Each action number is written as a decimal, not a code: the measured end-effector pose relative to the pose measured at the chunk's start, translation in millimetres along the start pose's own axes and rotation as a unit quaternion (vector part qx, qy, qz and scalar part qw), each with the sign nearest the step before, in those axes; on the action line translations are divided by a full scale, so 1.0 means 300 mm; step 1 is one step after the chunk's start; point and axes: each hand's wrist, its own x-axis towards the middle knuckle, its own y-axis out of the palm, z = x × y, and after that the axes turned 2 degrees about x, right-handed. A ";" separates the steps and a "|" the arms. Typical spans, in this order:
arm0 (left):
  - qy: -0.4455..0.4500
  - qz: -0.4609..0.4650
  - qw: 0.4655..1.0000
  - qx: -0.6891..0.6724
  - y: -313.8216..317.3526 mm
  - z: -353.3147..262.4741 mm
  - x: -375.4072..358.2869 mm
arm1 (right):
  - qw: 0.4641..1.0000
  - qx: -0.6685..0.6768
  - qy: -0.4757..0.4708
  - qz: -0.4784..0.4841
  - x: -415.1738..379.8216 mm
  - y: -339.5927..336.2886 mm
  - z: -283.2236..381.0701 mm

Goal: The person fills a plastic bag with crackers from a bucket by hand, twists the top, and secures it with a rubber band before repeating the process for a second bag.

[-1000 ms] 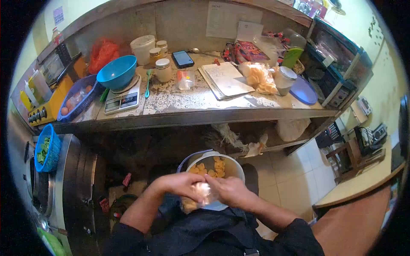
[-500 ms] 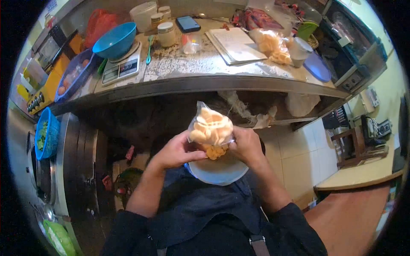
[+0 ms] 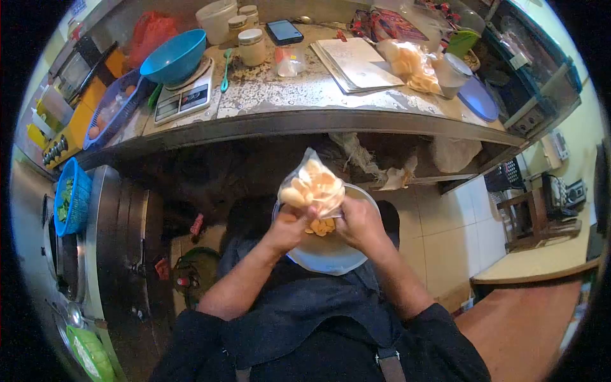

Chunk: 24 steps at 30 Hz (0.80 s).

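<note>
A clear plastic bag of pale orange crackers (image 3: 313, 186) is tilted over a white bowl (image 3: 331, 258) on my lap. My left hand (image 3: 289, 226) grips the bag's lower left side, thumb pressed against the plastic. On the opposite side, my right hand (image 3: 359, 219) has its fingers closed around the bag's edge. Several loose crackers (image 3: 321, 226) show below the bag, between my hands and over the bowl. The bag's mouth is partly hidden behind my fingers.
The counter ahead holds a kitchen scale (image 3: 184, 102) under a blue bowl (image 3: 174, 60), a notebook (image 3: 356, 63), a phone (image 3: 284, 32), a jar (image 3: 252, 48) and another cracker bag (image 3: 410, 63). A blue basket (image 3: 72, 198) stands at left, a wooden stool (image 3: 531, 213) at right.
My left hand has shifted right and inward, its thumb now up against the bag. The bag leans more to the right, and more of the bowl's rim shows.
</note>
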 end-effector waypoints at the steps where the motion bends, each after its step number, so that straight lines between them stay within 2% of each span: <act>1: -0.007 -0.010 1.000 -0.014 0.004 0.004 -0.001 | 1.000 0.006 0.009 0.009 -0.001 0.004 -0.008; 3: -0.021 -0.032 0.998 -0.042 0.013 0.008 -0.003 | 0.999 0.017 0.024 0.029 0.002 0.007 -0.014; 7: -0.022 0.012 0.974 -0.226 -0.007 -0.006 0.041 | 0.984 0.178 0.032 0.008 0.001 -0.017 0.022; 12: -0.037 -0.013 0.975 -0.219 0.007 -0.018 0.045 | 0.927 0.372 0.048 0.018 0.000 0.028 -0.007; 15: -0.034 -0.026 0.976 -0.212 0.036 -0.004 0.023 | 0.911 0.384 0.104 0.108 0.000 0.036 -0.020; 18: -0.036 -0.019 0.978 -0.203 0.038 0.038 0.017 | 0.927 0.327 0.088 0.162 0.010 0.032 -0.014; 21: -0.066 0.005 0.976 -0.209 0.015 0.060 0.021 | 0.907 0.388 0.063 0.149 0.003 0.046 -0.024; 24: 0.046 0.050 0.975 -0.210 0.033 0.016 0.034 | 0.858 0.497 0.096 0.093 0.001 0.052 -0.006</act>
